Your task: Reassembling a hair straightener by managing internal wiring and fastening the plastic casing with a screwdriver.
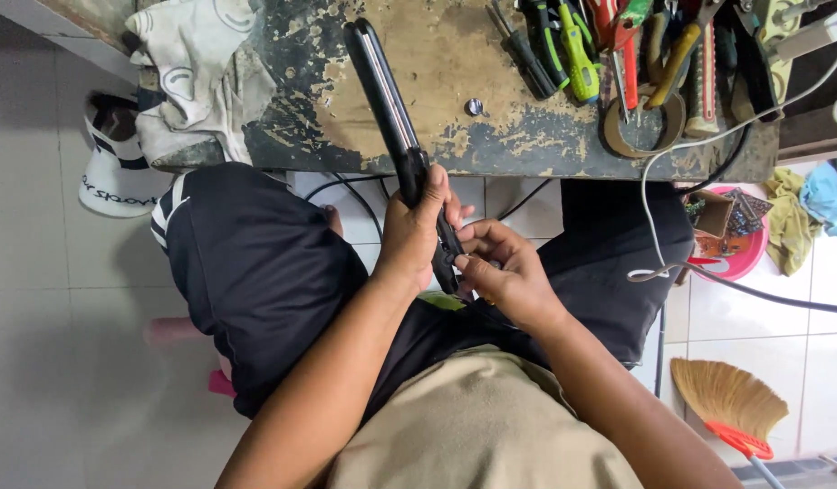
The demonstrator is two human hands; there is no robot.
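My left hand [417,228] is wrapped around the handle of a long black hair straightener [382,95], whose plated end lies out over the worn workbench [346,136]. My right hand [505,272] pinches the straightener's lower end near the hinge with fingertips; what it grips there is too small to tell. Both hands sit above my lap, between my knees in black trousers.
On the bench: a small metal screw or washer [474,107], a heap of screwdrivers and pliers [609,50], a tape roll [643,127], a white rag [197,72]. A white cable [649,208] hangs down. On the tiled floor are a pink bowl [735,240], a broom [731,403], and a white cap [120,172].
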